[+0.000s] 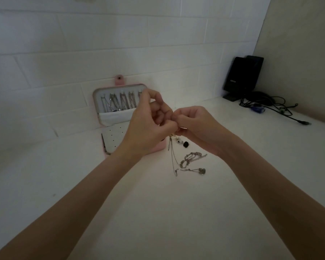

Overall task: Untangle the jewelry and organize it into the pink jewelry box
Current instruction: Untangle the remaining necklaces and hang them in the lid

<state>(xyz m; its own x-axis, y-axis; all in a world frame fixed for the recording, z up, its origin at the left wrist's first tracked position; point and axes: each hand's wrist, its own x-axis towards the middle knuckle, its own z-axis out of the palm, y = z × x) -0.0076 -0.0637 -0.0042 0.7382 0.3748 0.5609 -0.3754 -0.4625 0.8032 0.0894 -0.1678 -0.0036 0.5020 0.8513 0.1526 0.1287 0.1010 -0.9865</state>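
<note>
1. Left hand (pixel 148 124) and right hand (pixel 197 126) raised in front of the open pink box (pixel 120 109), fingertips curled, meeting, pinching a tangled chain (pixel 172 152)
2. Chain dangling just right of the box, lower end on the table (pixel 158 212)
3. Further chains (pixel 192 162) right of the box

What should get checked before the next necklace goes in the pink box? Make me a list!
1. Pink jewelry box open: ok.
2. Both hands holding the tangle, left hand and right hand: ok.
3. Held chain free of the pile on the table: not ok, its end reaches the pile.
4. Knot undone: cannot tell, fingers hide it.
5. Free hook in the lid: cannot tell.
</note>
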